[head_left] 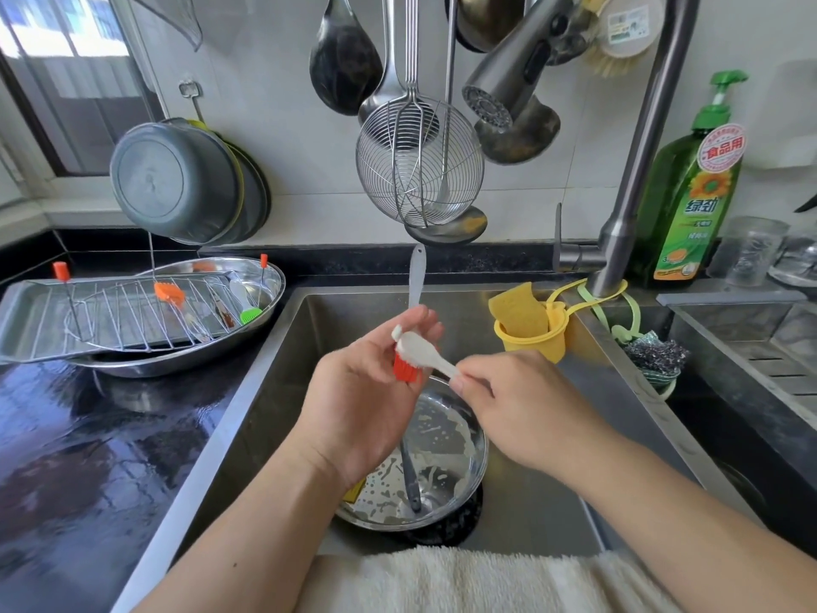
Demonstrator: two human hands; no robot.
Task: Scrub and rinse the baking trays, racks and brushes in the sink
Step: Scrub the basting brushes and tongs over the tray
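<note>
Left hand: the left hand (358, 391) is held palm-up over the sink (274, 391), fingers loosely curled round the bristle end of the brush.
Right hand: the right hand (521, 404) pinches the tip of the white handle between thumb and fingers.
Brush in hand: a basting brush (413, 353) with orange-red silicone bristles and a white handle, held above the sink, just above the steel bowl (442, 440).
Long axis: runs from upper left to lower right, head in the left palm, handle end at the right fingers; the bristles point down and toward the near side.
Key relation: the head lies against the left palm, so the left hand is the nearer one for rubbing the bristles, while the right steadies the handle.
Water: no stream shows from the faucet head (490, 106), up and right of the brush.
Judged step: working the bristles clean by hand; rinsing seems yet to come.
Waiting items: on the left surface a wire rack (132, 311) lies on a baking tray (26, 316), with an orange brush (170, 294) and a green brush (250, 314) on top.
</note>
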